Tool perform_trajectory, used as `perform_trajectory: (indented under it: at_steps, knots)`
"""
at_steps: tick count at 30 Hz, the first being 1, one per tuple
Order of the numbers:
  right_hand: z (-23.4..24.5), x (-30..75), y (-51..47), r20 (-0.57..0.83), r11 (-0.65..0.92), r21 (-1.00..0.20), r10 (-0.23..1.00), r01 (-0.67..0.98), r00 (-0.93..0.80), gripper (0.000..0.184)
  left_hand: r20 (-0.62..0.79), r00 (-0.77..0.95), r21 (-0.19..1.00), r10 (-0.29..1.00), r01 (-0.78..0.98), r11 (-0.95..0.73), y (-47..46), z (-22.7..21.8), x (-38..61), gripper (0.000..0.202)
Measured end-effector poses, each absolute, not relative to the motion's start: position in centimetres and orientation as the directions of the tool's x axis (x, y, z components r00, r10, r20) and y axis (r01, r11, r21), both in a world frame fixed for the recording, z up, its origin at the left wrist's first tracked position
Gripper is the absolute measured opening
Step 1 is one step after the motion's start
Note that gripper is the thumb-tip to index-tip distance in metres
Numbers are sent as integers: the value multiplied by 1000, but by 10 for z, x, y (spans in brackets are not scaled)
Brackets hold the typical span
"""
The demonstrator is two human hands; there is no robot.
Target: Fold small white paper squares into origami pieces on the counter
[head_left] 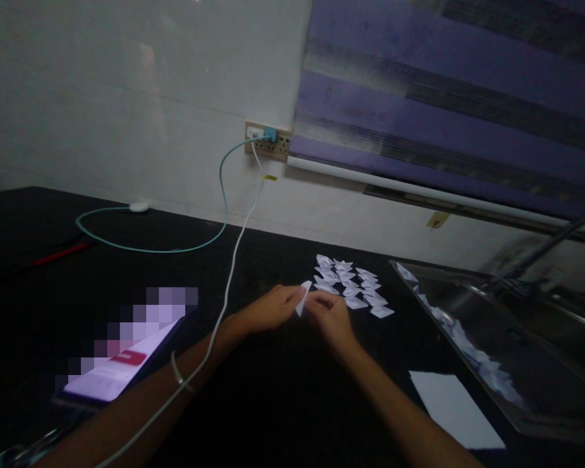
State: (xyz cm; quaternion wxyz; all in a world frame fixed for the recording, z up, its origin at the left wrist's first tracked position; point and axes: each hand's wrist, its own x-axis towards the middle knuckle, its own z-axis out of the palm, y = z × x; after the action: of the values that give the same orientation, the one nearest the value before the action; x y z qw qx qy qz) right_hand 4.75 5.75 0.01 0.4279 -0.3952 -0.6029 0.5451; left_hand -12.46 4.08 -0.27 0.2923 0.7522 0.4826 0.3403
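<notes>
A small folded piece of white paper (302,300), pointed at both ends, is held between my two hands above the dark counter. My left hand (273,307) pinches it from the left, thumb along its side. From the right, my right hand (330,313) grips the same piece with curled fingers. Just beyond my right hand lie several folded paper boats (350,284) in rows on the counter. A stack of blank white paper (455,409) rests to the right of my right forearm.
More folded paper pieces (472,354) line the near rim of the metal sink (526,416) under a faucet (536,257). A lit tablet or phone (102,374) stands at left. A white cable (231,273) crosses my left forearm from the wall socket (273,144); a teal cable (160,251) curves behind.
</notes>
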Motion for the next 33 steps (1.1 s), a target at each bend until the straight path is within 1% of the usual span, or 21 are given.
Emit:
perform_trajectory:
  at_steps: [2,6,10,14,17,20,23,26,28,30,31,33]
  knots:
    - [2,48,57,77,85,-996,938,11,-338,20,223,301,783,927,511,-354,42,-5,-125,47]
    - [3,50,58,94,122,-992,907,41,-410,24,196,304,803,932,496,-330,43,-9,-126,53]
    - [4,51,59,145,206,-975,880,88,-452,26,220,322,761,921,534,-369,43,-10,-126,51]
    - [3,51,61,253,318,-944,870,89,-422,28,213,363,728,907,561,-395,40,-5,-125,47]
    - [8,56,65,330,395,-912,864,107,-380,24,263,366,693,893,572,-439,38,1,-125,36]
    - [17,64,73,376,457,-861,868,223,-325,21,249,245,752,937,561,-347,36,7,-124,46]
    - [31,71,89,445,505,-814,860,287,-249,23,228,241,771,943,547,-326,34,10,-123,53]
    - [48,69,119,483,536,-771,844,345,-234,28,229,240,761,943,560,-327,32,11,-122,54]
    - [61,62,145,461,540,-751,841,380,-284,32,223,269,743,937,576,-342,32,11,-122,55]
    - [72,52,174,364,530,-731,836,431,-410,35,211,281,726,936,596,-343,32,11,-123,57]
    - [77,46,189,321,538,-700,825,470,-465,33,205,286,717,936,607,-342,33,11,-123,57]
    - [82,35,214,185,530,-638,810,559,-557,28,196,300,700,934,624,-347,33,10,-123,55]
